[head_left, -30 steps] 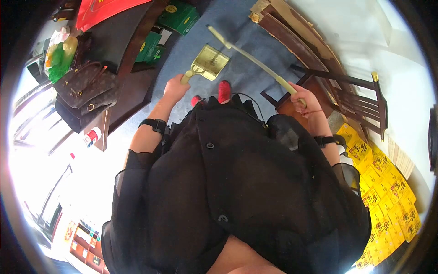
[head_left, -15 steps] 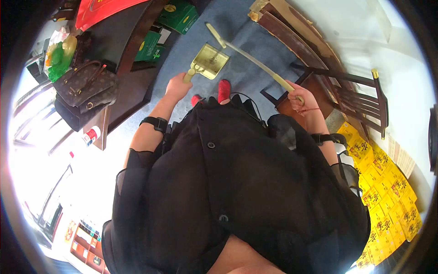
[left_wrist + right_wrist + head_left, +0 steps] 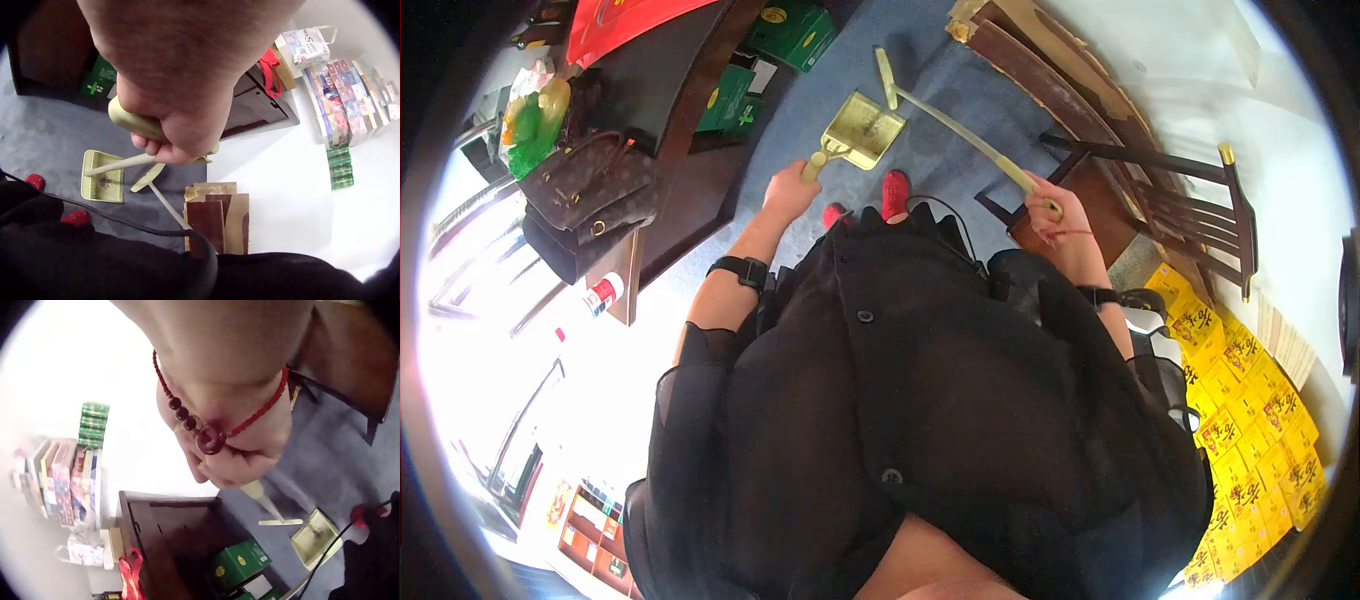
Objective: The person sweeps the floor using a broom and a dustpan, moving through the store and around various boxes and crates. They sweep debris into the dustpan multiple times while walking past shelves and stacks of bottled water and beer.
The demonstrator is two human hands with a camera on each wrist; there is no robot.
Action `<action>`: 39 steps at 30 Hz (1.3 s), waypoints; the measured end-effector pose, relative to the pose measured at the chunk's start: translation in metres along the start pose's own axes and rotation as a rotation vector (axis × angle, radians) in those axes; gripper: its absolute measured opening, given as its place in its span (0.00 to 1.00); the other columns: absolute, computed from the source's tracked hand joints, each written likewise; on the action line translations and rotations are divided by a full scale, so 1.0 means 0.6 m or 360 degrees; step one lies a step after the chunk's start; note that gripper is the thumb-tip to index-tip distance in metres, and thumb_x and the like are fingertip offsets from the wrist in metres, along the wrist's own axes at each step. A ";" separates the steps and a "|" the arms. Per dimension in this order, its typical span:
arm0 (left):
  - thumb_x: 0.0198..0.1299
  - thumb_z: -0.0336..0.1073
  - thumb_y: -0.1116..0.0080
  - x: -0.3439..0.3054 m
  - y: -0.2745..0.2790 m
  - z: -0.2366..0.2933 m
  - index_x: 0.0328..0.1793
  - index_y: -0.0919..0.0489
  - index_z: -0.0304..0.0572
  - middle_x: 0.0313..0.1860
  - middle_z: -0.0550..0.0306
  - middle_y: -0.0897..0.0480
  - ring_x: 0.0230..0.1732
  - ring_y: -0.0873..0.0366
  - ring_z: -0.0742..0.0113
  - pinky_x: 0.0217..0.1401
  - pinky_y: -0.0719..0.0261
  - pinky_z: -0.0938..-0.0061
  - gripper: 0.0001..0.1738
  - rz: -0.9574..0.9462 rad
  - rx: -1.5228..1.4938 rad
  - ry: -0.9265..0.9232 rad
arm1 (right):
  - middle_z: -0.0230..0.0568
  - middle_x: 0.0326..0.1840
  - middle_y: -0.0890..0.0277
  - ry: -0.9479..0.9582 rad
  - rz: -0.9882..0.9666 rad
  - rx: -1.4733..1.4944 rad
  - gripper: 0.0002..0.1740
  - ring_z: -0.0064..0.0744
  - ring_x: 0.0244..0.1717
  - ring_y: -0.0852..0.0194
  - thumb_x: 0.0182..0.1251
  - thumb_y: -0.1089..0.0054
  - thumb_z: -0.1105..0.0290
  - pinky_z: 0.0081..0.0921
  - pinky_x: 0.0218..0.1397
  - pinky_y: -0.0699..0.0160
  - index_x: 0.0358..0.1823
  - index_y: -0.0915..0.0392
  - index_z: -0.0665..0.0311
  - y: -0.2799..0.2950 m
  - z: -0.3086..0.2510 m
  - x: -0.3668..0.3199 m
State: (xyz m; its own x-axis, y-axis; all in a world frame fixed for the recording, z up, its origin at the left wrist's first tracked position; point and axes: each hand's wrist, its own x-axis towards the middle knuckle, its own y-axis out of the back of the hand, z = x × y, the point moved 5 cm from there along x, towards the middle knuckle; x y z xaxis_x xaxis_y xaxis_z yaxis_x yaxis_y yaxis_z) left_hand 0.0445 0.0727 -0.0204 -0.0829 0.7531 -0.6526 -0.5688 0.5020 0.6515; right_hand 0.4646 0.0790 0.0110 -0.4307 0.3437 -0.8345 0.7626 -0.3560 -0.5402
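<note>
My left hand (image 3: pixel 790 190) grips the top of the long handle of a pale yellow-green dustpan (image 3: pixel 840 138). The pan lies open side away from my feet, with comb-like teeth along its back in the left wrist view. My right hand (image 3: pixel 1060 213) holds the upper end of a matching long-handled broom (image 3: pixel 950 122), fingers curled around it. Its slim broom head (image 3: pixel 148 178) is just past the pan's open edge, over the blue-grey floor. In the right wrist view, a red beaded bracelet (image 3: pixel 210 439) circles the wrist, and the handle emerges below the fingers.
Red shoes (image 3: pixel 895 195) stand close to the pan. A dark table (image 3: pixel 665 100) with a handbag (image 3: pixel 590 185) is on the left, green boxes (image 3: pixel 790 38) beneath it. On the right are brown boards (image 3: pixel 1050 85), a wooden chair (image 3: pixel 1200 215) and yellow packages (image 3: pixel 1250 420).
The broom head has swung round to stand more lengthwise and shifted slightly right, near the pan's far edge. My right hand has moved slightly forward and left. The dustpan has barely moved.
</note>
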 end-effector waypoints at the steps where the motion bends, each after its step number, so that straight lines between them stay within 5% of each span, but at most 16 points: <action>1: 0.45 0.42 0.47 0.001 0.000 -0.001 0.45 0.26 0.43 0.39 0.40 0.21 0.45 0.24 0.42 0.47 0.27 0.55 0.20 0.0012 -0.0017 -0.0005 | 0.26 0.18 0.44 0.0016 0.0007 -0.0005 0.30 0.14 0.11 0.50 0.57 0.50 0.77 0.13 0.10 0.53 0.63 0.41 0.55 0.000 0.002 -0.012; 8: 0.44 0.41 0.46 0.008 -0.005 -0.009 0.46 0.26 0.42 0.39 0.39 0.21 0.44 0.24 0.42 0.47 0.27 0.56 0.21 0.0040 -0.0038 -0.0028 | 0.27 0.19 0.43 0.0314 0.0330 -0.0586 0.31 0.13 0.10 0.55 0.58 0.50 0.77 0.12 0.10 0.56 0.65 0.42 0.57 -0.034 0.004 0.033; 14: 0.44 0.41 0.46 0.003 0.000 -0.003 0.46 0.26 0.42 0.39 0.39 0.21 0.44 0.24 0.43 0.47 0.27 0.57 0.21 0.0025 -0.0068 -0.0024 | 0.27 0.19 0.42 0.0084 0.0259 -0.0128 0.27 0.15 0.11 0.51 0.58 0.50 0.77 0.13 0.10 0.53 0.61 0.38 0.57 0.014 0.009 0.035; 16: 0.44 0.41 0.46 0.008 -0.003 -0.011 0.46 0.26 0.42 0.39 0.39 0.21 0.44 0.24 0.43 0.47 0.27 0.57 0.21 0.0038 -0.0069 -0.0016 | 0.28 0.19 0.42 -0.0042 -0.0093 0.0223 0.27 0.14 0.11 0.52 0.59 0.50 0.76 0.13 0.10 0.54 0.61 0.39 0.57 0.003 0.003 0.005; 26: 0.44 0.41 0.46 0.002 0.002 -0.009 0.44 0.26 0.42 0.38 0.40 0.21 0.44 0.24 0.43 0.46 0.27 0.56 0.20 0.0017 -0.0060 0.0000 | 0.29 0.19 0.41 0.0294 0.0210 -0.0383 0.31 0.15 0.11 0.51 0.56 0.49 0.78 0.14 0.10 0.53 0.64 0.41 0.56 -0.011 -0.002 0.054; 33: 0.44 0.42 0.45 0.007 -0.002 -0.010 0.44 0.25 0.43 0.39 0.41 0.21 0.44 0.24 0.43 0.46 0.27 0.56 0.20 0.0032 -0.0098 -0.0008 | 0.29 0.18 0.44 0.0113 0.0151 0.0075 0.27 0.15 0.11 0.52 0.59 0.50 0.77 0.13 0.09 0.54 0.62 0.40 0.57 0.024 0.012 0.049; 35: 0.44 0.42 0.45 0.006 -0.002 -0.010 0.44 0.25 0.43 0.39 0.41 0.21 0.44 0.24 0.43 0.46 0.27 0.56 0.20 0.0062 -0.0131 -0.0035 | 0.29 0.18 0.45 0.0025 -0.0204 0.0563 0.26 0.15 0.10 0.54 0.60 0.51 0.76 0.12 0.09 0.55 0.61 0.39 0.57 0.036 0.008 0.029; 39: 0.44 0.42 0.45 0.006 0.002 -0.006 0.44 0.25 0.43 0.39 0.40 0.21 0.44 0.24 0.42 0.47 0.27 0.55 0.20 0.0051 -0.0060 -0.0075 | 0.29 0.19 0.44 0.0141 -0.0021 0.0228 0.24 0.14 0.10 0.54 0.60 0.52 0.76 0.13 0.09 0.55 0.60 0.37 0.57 0.017 0.009 0.004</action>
State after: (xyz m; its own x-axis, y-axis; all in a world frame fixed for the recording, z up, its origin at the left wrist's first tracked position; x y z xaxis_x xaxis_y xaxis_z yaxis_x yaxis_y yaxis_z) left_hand 0.0407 0.0745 -0.0230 -0.0631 0.7882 -0.6122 -0.5968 0.4618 0.6561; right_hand 0.4686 0.0714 0.0029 -0.3910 0.4221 -0.8179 0.6778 -0.4691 -0.5662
